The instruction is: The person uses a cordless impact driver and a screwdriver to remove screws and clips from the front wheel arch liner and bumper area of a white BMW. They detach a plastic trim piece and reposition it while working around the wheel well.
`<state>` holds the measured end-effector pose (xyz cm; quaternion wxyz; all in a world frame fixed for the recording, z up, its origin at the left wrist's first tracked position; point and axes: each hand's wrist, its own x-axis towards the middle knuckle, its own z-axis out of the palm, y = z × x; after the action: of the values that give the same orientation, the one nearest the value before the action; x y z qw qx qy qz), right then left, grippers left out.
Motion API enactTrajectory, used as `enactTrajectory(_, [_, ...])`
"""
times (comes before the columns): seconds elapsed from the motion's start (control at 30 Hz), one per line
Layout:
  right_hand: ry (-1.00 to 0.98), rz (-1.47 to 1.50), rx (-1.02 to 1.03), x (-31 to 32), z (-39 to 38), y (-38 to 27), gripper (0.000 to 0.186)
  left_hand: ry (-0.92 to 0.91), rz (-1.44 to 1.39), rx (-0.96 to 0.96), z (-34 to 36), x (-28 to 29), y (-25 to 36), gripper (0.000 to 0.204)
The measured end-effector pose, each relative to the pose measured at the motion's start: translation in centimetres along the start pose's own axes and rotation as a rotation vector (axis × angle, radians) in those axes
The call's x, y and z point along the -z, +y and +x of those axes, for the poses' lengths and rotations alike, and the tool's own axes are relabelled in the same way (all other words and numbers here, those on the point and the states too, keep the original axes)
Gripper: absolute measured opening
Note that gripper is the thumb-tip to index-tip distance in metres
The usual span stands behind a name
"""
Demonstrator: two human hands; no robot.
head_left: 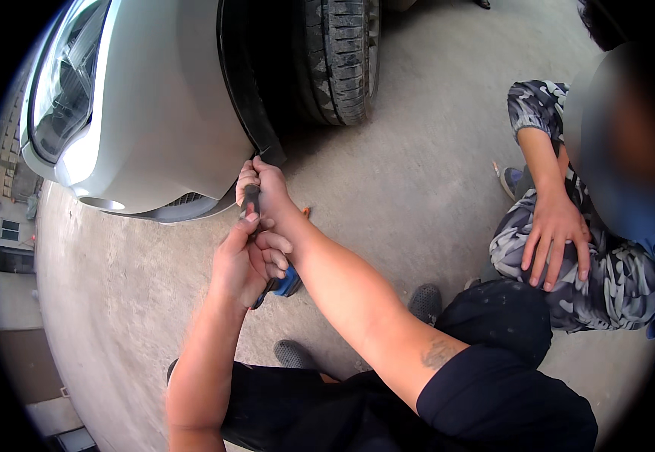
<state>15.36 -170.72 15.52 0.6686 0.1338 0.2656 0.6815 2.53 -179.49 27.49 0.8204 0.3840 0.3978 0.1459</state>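
A silver car's front bumper (169,98) fills the upper left, with a black wheel-arch liner (241,83) along its rear edge. My right hand (271,188) is closed at the lower corner where bumper and liner meet. Its fingertips press together there, and what they grip is hidden. Just below, my left hand (248,264) pinches a short tool with a dark and red handle (250,200), which looks like a screwdriver. That tool points up toward the bumper corner beside my right hand, its tip out of sight.
Right of the liner stands the front tyre (346,60). A blue object (288,281), partly hidden by my arms, lies on the concrete floor (433,173). Close on my right a person in camouflage clothing squats, one hand (557,233) spread on the knee.
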Motion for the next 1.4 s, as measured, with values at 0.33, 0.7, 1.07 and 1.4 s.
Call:
enactTrajectory(0.33, [0.344, -0.547, -0.030, -1.4, -2.2, -2.8, 0.027, 0.325, 0.560, -0.069, 1.4, -2.8, -4.0, 0.033])
enactTrajectory(0.7, [0.282, -0.703, 0.071, -1.7, -1.0, -0.9, 0.026, 0.362, 0.690, -0.131, 1.8, -1.2, -1.7, 0.031])
enactTrajectory(1.07, [0.212, -0.624, 0.106, 0.9, -3.5, -0.2, 0.023, 0.321, 0.698, -0.101, 1.0, 0.3, -4.7, 0.026])
enactTrajectory(1.4, [0.211, -0.703, 0.100, 0.0, -3.2, -0.3, 0.028, 0.284, 0.351, 0.181, 4.2, -0.2, -1.0, 0.012])
